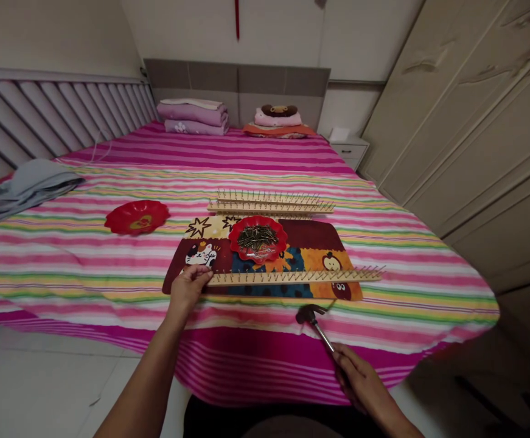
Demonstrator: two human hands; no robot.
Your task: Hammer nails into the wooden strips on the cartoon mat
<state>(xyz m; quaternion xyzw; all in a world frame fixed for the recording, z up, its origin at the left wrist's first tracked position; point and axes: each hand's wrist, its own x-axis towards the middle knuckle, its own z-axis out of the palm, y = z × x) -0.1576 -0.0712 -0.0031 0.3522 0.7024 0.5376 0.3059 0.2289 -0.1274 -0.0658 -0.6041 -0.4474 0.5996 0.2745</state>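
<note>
left hand (189,291): left fingers (197,275) are closing on the left end of a wooden strip (292,278)
wooden strip: is lying on a cloth mat (313,234), its long side going left to right, its pegs poking up
right hand (360,378): right fingers (349,365) are clenching a small hammer (309,315)
small hammer: is slanting up and left, its head pointing toward the strip, near it, not touching
red dish (277,238): is sitting on the mat, holding nails (256,237)

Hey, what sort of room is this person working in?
Most likely a home bedroom: there's a large bed with a striped sheet, folded bedding by its headboard, and tall wardrobe doors alongside.
</note>
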